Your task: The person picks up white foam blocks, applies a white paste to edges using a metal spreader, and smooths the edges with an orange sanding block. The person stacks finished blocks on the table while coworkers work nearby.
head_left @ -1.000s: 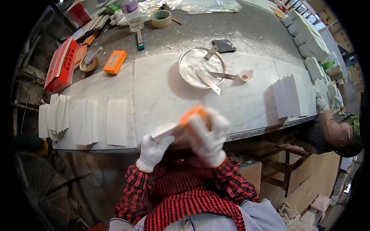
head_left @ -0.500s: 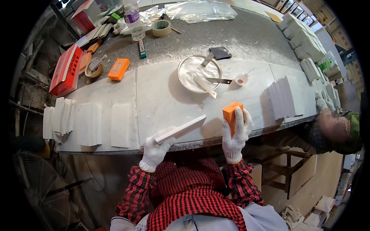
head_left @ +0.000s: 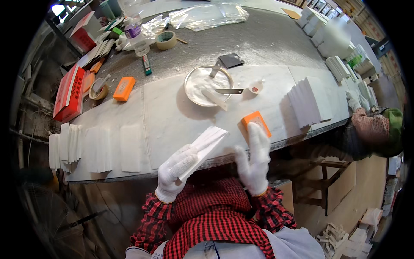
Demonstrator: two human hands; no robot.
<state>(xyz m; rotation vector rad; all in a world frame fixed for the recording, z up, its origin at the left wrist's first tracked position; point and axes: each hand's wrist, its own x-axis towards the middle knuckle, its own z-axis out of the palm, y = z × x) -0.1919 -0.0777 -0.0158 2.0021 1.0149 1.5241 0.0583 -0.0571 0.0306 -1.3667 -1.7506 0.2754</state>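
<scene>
My left hand (head_left: 174, 172), in a white knitted glove, grips a flat white rectangular slab (head_left: 205, 149) near the front edge of the worktop. The slab is tilted, its broad face turned up. An orange rectangular block (head_left: 255, 121) lies on the marble surface to the right of the slab. My right hand (head_left: 254, 162), gloved alike, is open just in front of this block, thumb apart from the fingers. The fingertips overlap the block's near side; whether they touch it I cannot tell. Beyond stands a round metal bowl (head_left: 188, 91) of white powder or paste with scrapers in it.
White slabs stand in rows at the left (head_left: 98, 149) and right (head_left: 305, 101). A small white cup (head_left: 255, 87), a second orange block (head_left: 124, 88), a red box (head_left: 69, 94), a tape roll (head_left: 166, 39) and a bottle (head_left: 137, 38) sit around. Another person's arm (head_left: 373, 129) reaches in at the right.
My right hand has let go of the orange block, which now lies on the worktop, and has drawn back from it. My left hand has turned the slab, so its broad face shows.
</scene>
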